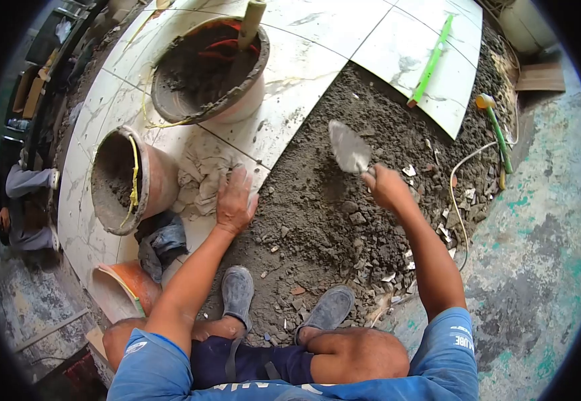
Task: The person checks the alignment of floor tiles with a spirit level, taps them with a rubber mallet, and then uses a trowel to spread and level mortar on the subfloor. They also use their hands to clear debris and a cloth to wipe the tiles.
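My right hand (387, 186) is closed around the handle of a pointed trowel (349, 146), its blade over the grey mortar bed (317, 194). My left hand (236, 200) lies flat with fingers stretched out at the edge of a white marbled tile (247, 140), beside a crumpled, dirty cloth (200, 170). Left of the cloth, a mortar-smeared bucket (160, 180) leans on its side with its mouth to the left. Farther off, a larger bucket (247, 100) holds grey mortar, and a wooden handle (251, 23) sticks up out of it.
A green level (431, 61) lies on the far right tile. A green-handled mallet (498, 134) and a pale cable (456, 200) lie along the right edge of the rubble. An orange container (130, 287) is tipped near my left knee. A person (26, 207) sits at far left.
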The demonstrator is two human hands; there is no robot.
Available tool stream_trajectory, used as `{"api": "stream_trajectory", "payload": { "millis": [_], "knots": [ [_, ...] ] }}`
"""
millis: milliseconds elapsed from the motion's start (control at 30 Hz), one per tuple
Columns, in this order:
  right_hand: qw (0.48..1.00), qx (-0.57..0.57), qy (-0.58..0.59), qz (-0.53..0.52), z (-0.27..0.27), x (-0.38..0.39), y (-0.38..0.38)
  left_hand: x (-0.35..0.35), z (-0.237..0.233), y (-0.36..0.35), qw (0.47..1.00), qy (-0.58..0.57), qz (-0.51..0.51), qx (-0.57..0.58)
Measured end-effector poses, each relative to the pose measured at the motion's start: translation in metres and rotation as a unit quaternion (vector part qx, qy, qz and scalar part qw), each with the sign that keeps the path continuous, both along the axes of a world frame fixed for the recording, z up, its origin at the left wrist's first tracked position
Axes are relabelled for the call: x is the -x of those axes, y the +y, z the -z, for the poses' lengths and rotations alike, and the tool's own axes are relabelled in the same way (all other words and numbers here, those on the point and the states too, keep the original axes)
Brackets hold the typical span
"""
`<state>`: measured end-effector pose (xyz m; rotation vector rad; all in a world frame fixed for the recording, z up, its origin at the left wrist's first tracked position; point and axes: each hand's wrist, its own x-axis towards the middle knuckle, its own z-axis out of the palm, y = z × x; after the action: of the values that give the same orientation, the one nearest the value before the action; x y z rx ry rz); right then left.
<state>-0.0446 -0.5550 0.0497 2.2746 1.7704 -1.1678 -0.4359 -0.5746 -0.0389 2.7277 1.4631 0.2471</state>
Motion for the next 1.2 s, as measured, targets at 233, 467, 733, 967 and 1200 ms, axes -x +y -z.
{"api": "stream_trajectory", "payload": {
  "millis": [233, 467, 733, 967, 1200],
  "knots": [
    [0.976, -0.108, 0.151, 0.114, 0.003, 0.021, 0.011, 0.028, 0.0, 0.067, 0.88, -0.081, -0.464, 0.062],
    [0.941, -0.144, 0.209, 0.225, 0.034, 0.006, -0.052, -0.052, -0.012, 0.022, 0.992, -0.109, 0.026, 0.064],
    [0.918, -0.138, 0.216, 0.302, 0.063, -0.042, -0.108, -0.036, -0.087, 0.077, 0.935, 0.071, -0.205, 0.28],
    [0.88, -0.138, 0.293, 0.348, 0.037, -0.017, -0.092, -0.013, -0.122, 0.156, 0.385, -0.757, -0.432, 0.303],
    [0.886, -0.144, 0.284, 0.337, 0.034, -0.007, -0.099, -0.016, -0.114, 0.229, 0.313, -0.829, -0.315, 0.338]
  ]
}}
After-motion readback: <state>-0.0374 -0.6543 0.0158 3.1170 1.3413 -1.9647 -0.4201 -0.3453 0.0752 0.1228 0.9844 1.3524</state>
